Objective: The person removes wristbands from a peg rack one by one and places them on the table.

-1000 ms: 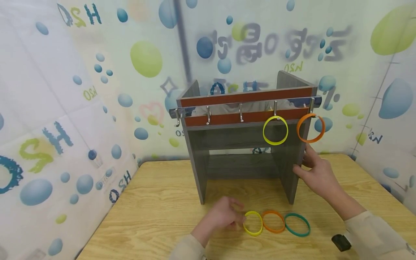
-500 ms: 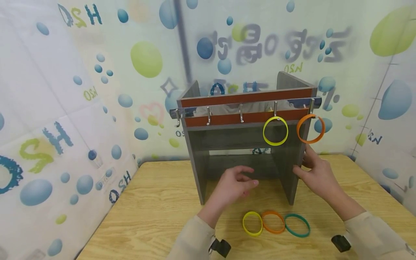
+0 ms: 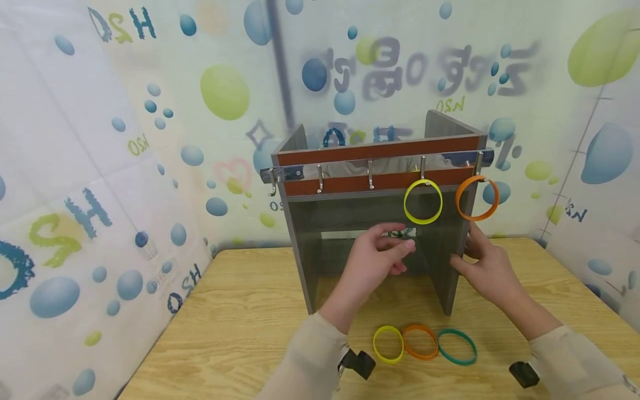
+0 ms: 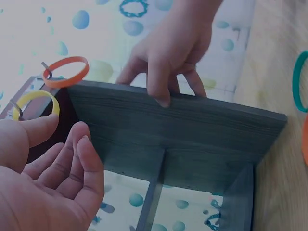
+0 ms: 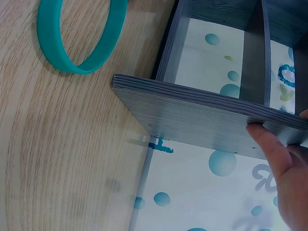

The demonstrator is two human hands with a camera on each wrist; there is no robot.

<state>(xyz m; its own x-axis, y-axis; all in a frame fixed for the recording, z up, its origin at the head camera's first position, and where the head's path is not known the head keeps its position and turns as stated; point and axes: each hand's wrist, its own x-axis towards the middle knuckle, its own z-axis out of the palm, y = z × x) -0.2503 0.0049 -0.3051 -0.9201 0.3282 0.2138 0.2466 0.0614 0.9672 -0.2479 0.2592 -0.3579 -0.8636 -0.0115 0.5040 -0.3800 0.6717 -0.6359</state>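
Near the upper right corner of the stand (image 3: 345, 214), a yellow ring (image 3: 422, 221) hangs from a hook (image 3: 422, 168); just below, I see the left hand (image 3: 376, 255), fingers loosely bent, holding nothing. I'd touch the ring lightly, letting the right hand (image 3: 487, 268), pinching the right panel (image 3: 444, 244), brace it.

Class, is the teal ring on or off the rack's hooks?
Off. The teal ring lies on the table, in front of the grey rack.

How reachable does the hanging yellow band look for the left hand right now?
Probably yes: the left hand looks empty and close below the hanging yellow band, with nothing visibly blocking it.
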